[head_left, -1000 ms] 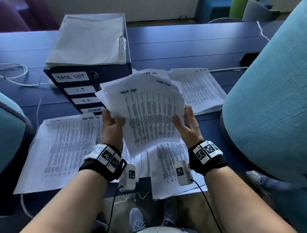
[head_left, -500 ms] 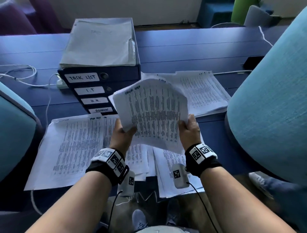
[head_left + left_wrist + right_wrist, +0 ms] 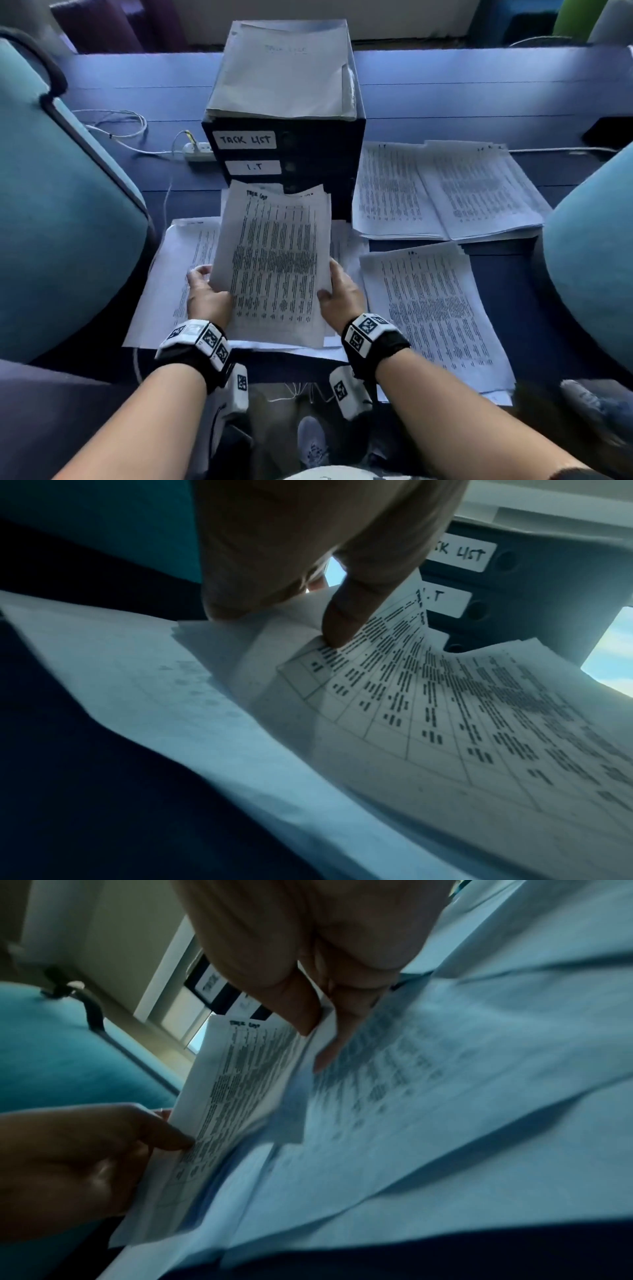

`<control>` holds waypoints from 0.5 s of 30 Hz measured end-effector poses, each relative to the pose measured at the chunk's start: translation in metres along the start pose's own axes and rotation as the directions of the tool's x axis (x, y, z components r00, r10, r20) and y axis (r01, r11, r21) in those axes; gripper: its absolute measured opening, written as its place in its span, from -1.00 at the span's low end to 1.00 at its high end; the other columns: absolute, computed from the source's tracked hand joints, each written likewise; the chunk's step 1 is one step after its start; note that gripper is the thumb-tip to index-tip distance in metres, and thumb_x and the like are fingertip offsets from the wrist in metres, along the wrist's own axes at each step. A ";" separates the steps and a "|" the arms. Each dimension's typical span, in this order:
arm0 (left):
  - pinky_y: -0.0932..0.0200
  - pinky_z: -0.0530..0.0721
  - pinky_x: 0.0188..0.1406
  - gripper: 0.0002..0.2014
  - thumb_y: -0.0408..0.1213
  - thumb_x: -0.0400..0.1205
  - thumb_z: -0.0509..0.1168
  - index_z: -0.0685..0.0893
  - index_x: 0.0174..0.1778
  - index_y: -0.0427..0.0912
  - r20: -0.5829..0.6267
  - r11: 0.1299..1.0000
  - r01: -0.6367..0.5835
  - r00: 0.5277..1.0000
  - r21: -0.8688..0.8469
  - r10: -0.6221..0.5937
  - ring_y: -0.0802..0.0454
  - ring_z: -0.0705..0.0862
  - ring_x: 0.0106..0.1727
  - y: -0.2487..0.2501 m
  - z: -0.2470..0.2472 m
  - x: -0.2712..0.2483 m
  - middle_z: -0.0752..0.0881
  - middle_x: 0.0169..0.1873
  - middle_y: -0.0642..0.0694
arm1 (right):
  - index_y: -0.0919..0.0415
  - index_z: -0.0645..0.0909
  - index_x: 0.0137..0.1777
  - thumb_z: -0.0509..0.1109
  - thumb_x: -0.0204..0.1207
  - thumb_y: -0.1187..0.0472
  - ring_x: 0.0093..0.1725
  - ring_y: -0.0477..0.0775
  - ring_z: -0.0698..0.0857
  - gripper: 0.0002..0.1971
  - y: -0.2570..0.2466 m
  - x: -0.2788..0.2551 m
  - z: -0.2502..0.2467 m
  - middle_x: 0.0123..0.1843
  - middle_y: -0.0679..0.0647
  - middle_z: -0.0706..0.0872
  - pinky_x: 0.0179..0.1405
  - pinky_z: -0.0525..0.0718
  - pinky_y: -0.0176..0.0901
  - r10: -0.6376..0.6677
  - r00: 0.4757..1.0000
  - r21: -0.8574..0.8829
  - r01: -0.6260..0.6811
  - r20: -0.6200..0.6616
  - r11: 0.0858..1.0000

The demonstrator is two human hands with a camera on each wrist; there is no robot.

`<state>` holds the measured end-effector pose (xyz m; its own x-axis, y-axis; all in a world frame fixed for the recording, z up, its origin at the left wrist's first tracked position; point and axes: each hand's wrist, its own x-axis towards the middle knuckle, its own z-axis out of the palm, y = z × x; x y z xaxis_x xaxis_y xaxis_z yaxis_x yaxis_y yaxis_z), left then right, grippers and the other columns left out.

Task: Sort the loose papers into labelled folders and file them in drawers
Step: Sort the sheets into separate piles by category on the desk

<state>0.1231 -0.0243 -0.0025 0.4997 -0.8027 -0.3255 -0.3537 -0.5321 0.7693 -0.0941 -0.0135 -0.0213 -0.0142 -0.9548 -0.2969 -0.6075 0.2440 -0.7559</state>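
A sheaf of printed sheets headed "Task List" [image 3: 274, 260] is held between both hands just above the desk. My left hand [image 3: 205, 291] pinches its left edge, thumb on the printed face [image 3: 337, 620]. My right hand [image 3: 337, 287] pinches the right edge, thumb on top and fingers beneath [image 3: 318, 1020]. A dark blue drawer unit [image 3: 318, 150] stands straight ahead, its drawers labelled "Task List" [image 3: 246, 139] and "I.T" [image 3: 255, 167]; lower labels are hidden behind the sheaf. A pale folder [image 3: 281, 72] lies on top of the unit.
More printed piles lie on the blue desk [image 3: 445, 85]: one under the sheaf at left [image 3: 171, 274], one at front right [image 3: 435, 315], two at back right [image 3: 452, 192]. Teal chair backs [image 3: 61, 222] [image 3: 592, 260] close in on both sides. A power strip [image 3: 198, 152] with cables sits left of the unit.
Both hands have lowered the sheaf from chest height toward the desk, and the fanned sheets have come together into a flatter bundle. The head view has shifted so the drawer unit is centred.
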 end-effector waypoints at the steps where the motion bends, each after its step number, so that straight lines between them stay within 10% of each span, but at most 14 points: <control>1: -0.04 0.69 -0.02 -0.50 -0.55 0.48 0.19 0.33 0.24 0.03 -0.035 0.999 -0.009 0.999 0.031 0.010 -0.19 0.66 -0.12 -0.004 -0.006 0.003 0.67 -0.05 -0.12 | 0.12 0.00 0.70 0.27 0.61 0.37 0.60 0.10 0.31 -0.27 -0.007 0.001 0.008 0.64 0.06 0.29 0.47 0.27 -0.28 0.008 0.999 0.003 -0.008 0.034 1.000; 4: -0.09 0.65 -0.01 -0.50 -0.54 0.43 0.16 0.28 0.19 0.02 -0.107 0.994 -0.028 0.994 0.106 0.040 -0.27 0.65 -0.09 -0.020 -0.022 0.018 0.68 0.02 -0.28 | -0.03 -0.11 0.70 0.22 0.59 0.45 0.60 0.03 0.30 -0.19 -0.022 0.003 0.029 0.67 -0.01 0.19 0.49 0.37 -0.23 -0.017 0.995 0.102 0.007 0.095 0.995; 8: -0.10 0.62 0.01 -0.53 -0.54 0.43 0.19 0.29 0.14 0.03 -0.170 0.979 -0.019 0.984 0.205 0.055 -0.26 0.61 -0.11 -0.036 -0.040 0.028 0.59 0.09 -0.27 | 0.12 0.30 0.55 0.26 0.58 0.44 0.34 0.00 0.52 -0.45 -0.034 0.006 0.056 0.51 0.05 0.37 0.21 0.39 -0.51 -0.086 0.991 -0.021 0.089 0.101 0.996; 15: -0.11 0.58 0.12 -0.57 -0.63 0.42 0.17 0.46 0.13 -0.11 -0.209 0.947 -0.063 0.969 0.316 0.134 -0.19 0.51 -0.12 -0.050 -0.050 0.044 0.51 0.15 -0.29 | 0.24 0.08 0.68 0.23 0.60 0.41 0.61 0.09 0.23 -0.33 -0.046 0.012 0.080 0.63 0.14 0.22 0.58 0.18 -0.20 -0.130 0.935 -0.218 0.209 0.330 0.953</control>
<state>0.2024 -0.0194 -0.0275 0.6020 -0.7925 -0.0973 -0.6157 -0.5384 0.5754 -0.0031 -0.0222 -0.0368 0.3276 -0.8685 -0.3720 -0.7552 -0.0041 -0.6555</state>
